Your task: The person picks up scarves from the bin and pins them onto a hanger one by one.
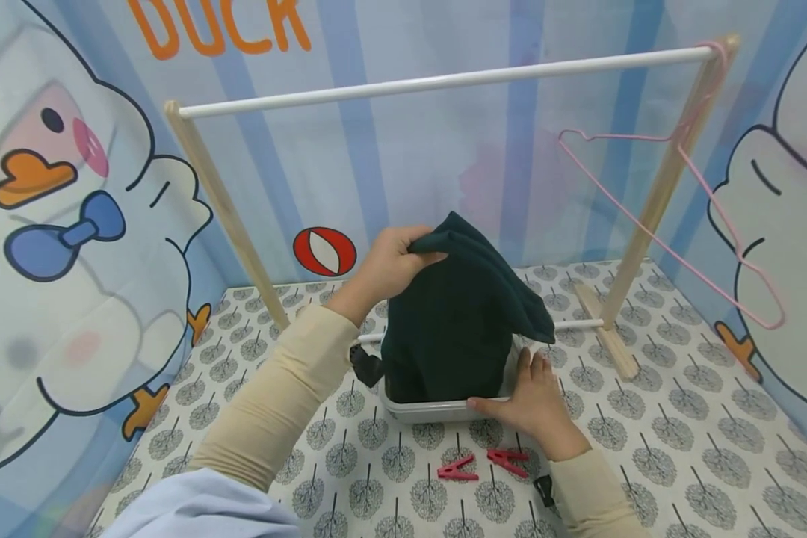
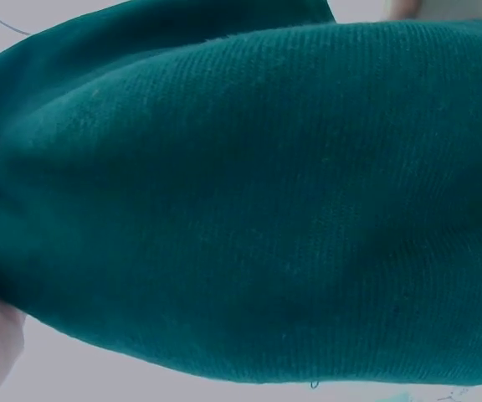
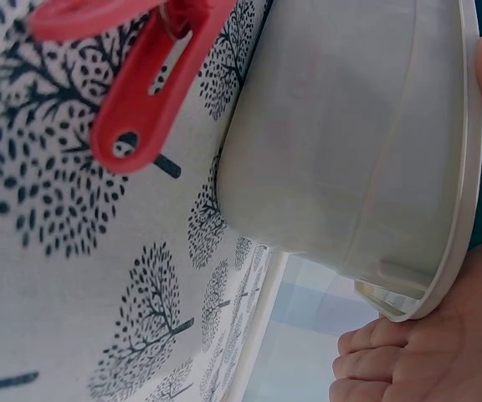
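Note:
Dark green cloth (image 1: 450, 329) rises in a draped heap from a white plastic basin (image 1: 430, 412). My left hand (image 1: 395, 260) pinches its upper edge between thumb and fingers, lifting that part above the basin. Fine ribbed green fabric (image 2: 241, 201) fills most of the left wrist view. At the basin's near right corner, my right hand (image 1: 539, 400) grips the rim, its thumb along the front edge. The right wrist view shows this hand (image 3: 450, 327) by the basin's side handle (image 3: 392, 297). Most of the basin's inside is hidden by the cloth.
Two red clothespins (image 1: 457, 468) lie on the tree-patterned tablecloth (image 1: 645, 463) in front of the basin. Behind stands a wooden-post rack with a white crossbar (image 1: 444, 80). A pink hanger (image 1: 622, 200) hangs at the bar's right end, before a duck-print backdrop (image 1: 417, 149).

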A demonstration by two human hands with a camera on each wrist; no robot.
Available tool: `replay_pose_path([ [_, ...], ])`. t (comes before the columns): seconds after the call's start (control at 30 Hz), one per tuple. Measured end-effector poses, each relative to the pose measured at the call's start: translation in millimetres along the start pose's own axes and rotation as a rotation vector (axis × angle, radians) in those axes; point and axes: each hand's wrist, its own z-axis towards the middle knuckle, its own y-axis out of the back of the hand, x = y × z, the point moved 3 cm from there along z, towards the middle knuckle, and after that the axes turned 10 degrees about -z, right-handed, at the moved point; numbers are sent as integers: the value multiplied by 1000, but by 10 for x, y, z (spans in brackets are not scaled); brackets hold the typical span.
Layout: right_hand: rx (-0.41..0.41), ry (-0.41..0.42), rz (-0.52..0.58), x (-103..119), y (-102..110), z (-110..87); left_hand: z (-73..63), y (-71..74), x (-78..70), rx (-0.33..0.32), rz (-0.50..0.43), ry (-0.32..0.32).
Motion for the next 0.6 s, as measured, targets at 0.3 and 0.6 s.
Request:
replay_pose_path([
  [0.3,-2,5,-4,8,10,-5,35,6,-91,-28,-13,18],
  [0.6,-15,3,-4,-7,23,7,49,23,-255,-92,-82,25],
])
